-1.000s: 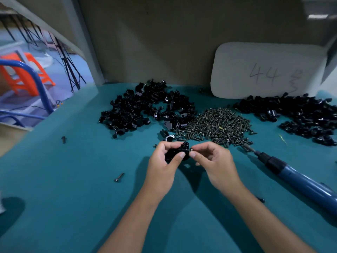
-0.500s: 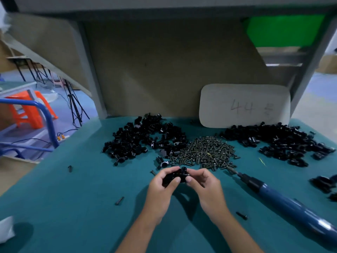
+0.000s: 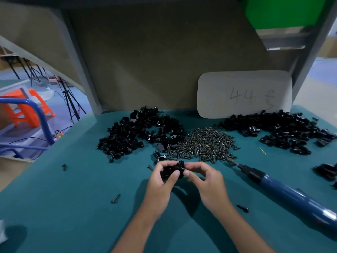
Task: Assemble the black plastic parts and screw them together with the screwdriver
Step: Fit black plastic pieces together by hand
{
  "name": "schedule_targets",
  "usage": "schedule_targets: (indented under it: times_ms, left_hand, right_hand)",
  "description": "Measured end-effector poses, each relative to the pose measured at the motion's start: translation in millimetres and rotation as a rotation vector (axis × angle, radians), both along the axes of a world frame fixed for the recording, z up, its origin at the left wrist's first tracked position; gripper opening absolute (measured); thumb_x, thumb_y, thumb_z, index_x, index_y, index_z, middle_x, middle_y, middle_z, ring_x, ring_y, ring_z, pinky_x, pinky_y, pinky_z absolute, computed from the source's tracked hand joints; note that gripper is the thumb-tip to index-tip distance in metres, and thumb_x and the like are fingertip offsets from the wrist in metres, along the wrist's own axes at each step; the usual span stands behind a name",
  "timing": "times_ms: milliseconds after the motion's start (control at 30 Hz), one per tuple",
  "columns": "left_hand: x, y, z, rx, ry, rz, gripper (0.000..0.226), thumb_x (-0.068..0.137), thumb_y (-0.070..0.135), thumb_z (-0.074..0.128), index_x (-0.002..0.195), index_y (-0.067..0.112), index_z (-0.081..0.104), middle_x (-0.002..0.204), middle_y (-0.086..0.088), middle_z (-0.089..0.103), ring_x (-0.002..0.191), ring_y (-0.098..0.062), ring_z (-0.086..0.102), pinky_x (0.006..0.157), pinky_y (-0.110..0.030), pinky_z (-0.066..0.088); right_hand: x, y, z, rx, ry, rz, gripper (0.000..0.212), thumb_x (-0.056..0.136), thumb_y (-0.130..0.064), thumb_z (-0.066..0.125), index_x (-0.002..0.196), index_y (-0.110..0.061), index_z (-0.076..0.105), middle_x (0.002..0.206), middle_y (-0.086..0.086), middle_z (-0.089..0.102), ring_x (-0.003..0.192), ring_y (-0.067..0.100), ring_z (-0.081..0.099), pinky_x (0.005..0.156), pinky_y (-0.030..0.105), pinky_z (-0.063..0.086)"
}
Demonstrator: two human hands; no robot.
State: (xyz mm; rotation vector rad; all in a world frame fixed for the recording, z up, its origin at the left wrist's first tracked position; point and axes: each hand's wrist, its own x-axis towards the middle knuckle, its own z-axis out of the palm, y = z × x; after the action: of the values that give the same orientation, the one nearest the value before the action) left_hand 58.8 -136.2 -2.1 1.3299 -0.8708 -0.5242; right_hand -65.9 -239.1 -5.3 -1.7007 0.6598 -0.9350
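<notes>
Over the teal table, my left hand (image 3: 160, 181) grips a small black plastic assembly (image 3: 173, 169) between thumb and fingers. Against the assembly's right side, my right hand (image 3: 206, 181) pinches a small screw (image 3: 185, 169) with its fingertips. The blue electric screwdriver (image 3: 284, 190) lies on the table to the right, its bit pointing toward the pile of screws (image 3: 206, 145). One heap of black plastic parts (image 3: 140, 134) sits behind my hands on the left. A second heap (image 3: 279, 130) lies at the back right.
A white card (image 3: 244, 94) marked 44 leans on the brown back wall. Loose screws (image 3: 115, 198) (image 3: 243, 209) lie on the teal table (image 3: 73, 207). A few more black parts (image 3: 326, 171) sit at the right edge. The table's left edge drops off beside a blue rail (image 3: 36, 114).
The head camera has tilted up, showing more of the back wall and a green shelf. Both hands stay together on the black assembly, with the screw still at its right side.
</notes>
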Motion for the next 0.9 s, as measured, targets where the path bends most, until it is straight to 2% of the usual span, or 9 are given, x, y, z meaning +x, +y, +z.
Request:
schedule_targets:
  times_ms: [100,233,367,567,900]
  left_hand:
    - [1,1,-1,-0.004,-0.027,-0.008,0.026,0.083,0.047,0.071,0.107,0.041,0.065,0.112,0.012,0.072,0.107,-0.007,0.067,0.089,-0.016,0.05]
    - [1,1,-1,-0.015,-0.062,0.001,0.019,0.083,0.047,0.07,0.1,0.042,0.063,0.118,0.016,0.069,0.115,-0.004,0.063,0.093,-0.013,0.047]
    - [1,1,0,-0.003,-0.098,-0.015,0.012,0.088,0.038,0.07,0.096,0.04,0.061,0.118,0.02,0.067,0.115,-0.002,0.062,0.092,-0.01,0.045]
    - [3,1,-3,0.014,-0.085,-0.029,0.015,0.091,0.026,0.071,0.1,0.023,0.06,0.118,0.02,0.067,0.114,-0.001,0.062,0.091,-0.011,0.046]
    - [-1,2,-3,0.076,-0.141,0.044,0.016,0.093,0.021,0.072,0.103,0.025,0.06,0.113,0.023,0.068,0.108,0.0,0.064,0.09,-0.017,0.049]
  right_hand:
    - [-2,1,3,-0.072,0.031,-0.02,0.014,0.087,-0.024,0.078,0.092,-0.035,0.072,0.098,-0.027,0.073,0.097,-0.004,0.068,0.09,0.025,0.051]
    - [-3,1,6,-0.08,0.054,-0.032,0.014,0.087,-0.024,0.078,0.091,-0.037,0.072,0.096,-0.026,0.073,0.097,-0.003,0.068,0.093,0.034,0.053]
    - [-5,0,7,-0.08,0.068,-0.022,0.014,0.088,-0.024,0.078,0.092,-0.036,0.072,0.095,-0.024,0.074,0.095,-0.001,0.068,0.092,0.034,0.054]
    - [-7,0,10,-0.104,0.084,-0.011,0.015,0.088,-0.023,0.078,0.092,-0.036,0.072,0.095,-0.025,0.073,0.093,-0.004,0.068,0.08,0.011,0.049]
    - [-8,3,13,-0.133,0.162,-0.021,0.008,0.089,-0.028,0.076,0.094,-0.033,0.073,0.094,-0.027,0.071,0.093,-0.005,0.066,0.08,0.008,0.046]
